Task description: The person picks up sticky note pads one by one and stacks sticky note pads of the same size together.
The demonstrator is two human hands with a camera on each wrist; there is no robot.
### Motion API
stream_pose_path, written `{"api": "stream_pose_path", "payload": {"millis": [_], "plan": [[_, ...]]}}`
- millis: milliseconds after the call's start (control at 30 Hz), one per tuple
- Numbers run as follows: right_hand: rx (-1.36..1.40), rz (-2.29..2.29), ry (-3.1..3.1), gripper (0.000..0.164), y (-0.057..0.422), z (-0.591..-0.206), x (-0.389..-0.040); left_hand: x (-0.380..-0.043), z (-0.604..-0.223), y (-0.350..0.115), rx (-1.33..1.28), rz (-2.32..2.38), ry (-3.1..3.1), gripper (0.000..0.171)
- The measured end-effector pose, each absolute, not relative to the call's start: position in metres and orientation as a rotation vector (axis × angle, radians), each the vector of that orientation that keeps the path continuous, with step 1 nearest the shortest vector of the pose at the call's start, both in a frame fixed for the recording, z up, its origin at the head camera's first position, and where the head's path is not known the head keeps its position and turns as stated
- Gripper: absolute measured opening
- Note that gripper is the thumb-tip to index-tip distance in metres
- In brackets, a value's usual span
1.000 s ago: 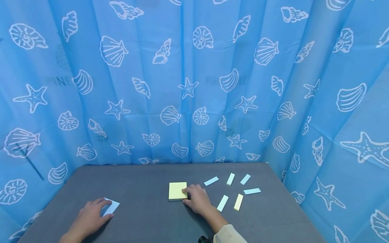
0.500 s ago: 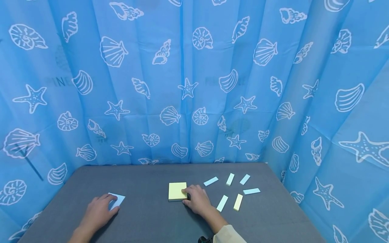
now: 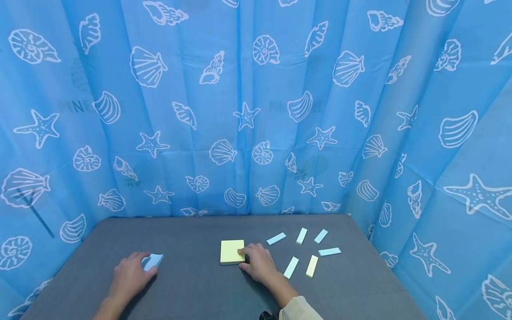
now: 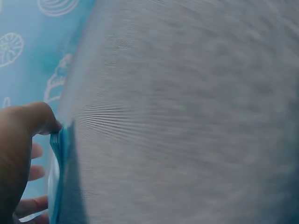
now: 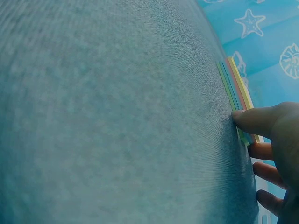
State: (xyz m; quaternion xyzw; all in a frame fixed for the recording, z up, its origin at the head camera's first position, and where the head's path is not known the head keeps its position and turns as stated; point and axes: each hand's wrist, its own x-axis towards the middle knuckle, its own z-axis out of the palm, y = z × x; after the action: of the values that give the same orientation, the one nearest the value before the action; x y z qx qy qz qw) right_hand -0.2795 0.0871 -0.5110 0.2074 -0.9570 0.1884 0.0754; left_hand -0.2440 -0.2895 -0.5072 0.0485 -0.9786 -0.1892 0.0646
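My left hand (image 3: 130, 276) grips a light blue pad of sticky notes (image 3: 153, 262) at the left of the table. The pad is tilted, its far edge raised. Seen from the left wrist, the thumb presses on the edge of the slightly bent blue pad (image 4: 55, 175), the fingers behind it. A square stack of sticky-note pads (image 3: 231, 251), yellow on top, lies mid-table. At its right edge my right hand (image 3: 260, 262) holds it between thumb and fingers. Yellow, pink, blue and green layers show along the side of the stack (image 5: 233, 88) in the right wrist view.
Several small narrow pads lie scattered to the right of the right hand, among them a yellow one (image 3: 312, 266), a pale green one (image 3: 291, 267) and a light blue one (image 3: 330, 251). Behind the grey table (image 3: 192, 293) hangs a blue shell-patterned curtain (image 3: 224, 111).
My left hand has moved right and slightly away with the blue pad, which has gone from lying nearly flat to tilted up. The right hand and the stack have stayed in place.
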Motion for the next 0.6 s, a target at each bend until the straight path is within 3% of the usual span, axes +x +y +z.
{"api": "stream_pose_path", "payload": {"millis": [600], "plan": [[0.624,0.571,-2.865,0.037,0.087,-0.511,-0.278,-0.241,-0.495,-0.302,0.244,-0.924,-2.943,0.069]]}}
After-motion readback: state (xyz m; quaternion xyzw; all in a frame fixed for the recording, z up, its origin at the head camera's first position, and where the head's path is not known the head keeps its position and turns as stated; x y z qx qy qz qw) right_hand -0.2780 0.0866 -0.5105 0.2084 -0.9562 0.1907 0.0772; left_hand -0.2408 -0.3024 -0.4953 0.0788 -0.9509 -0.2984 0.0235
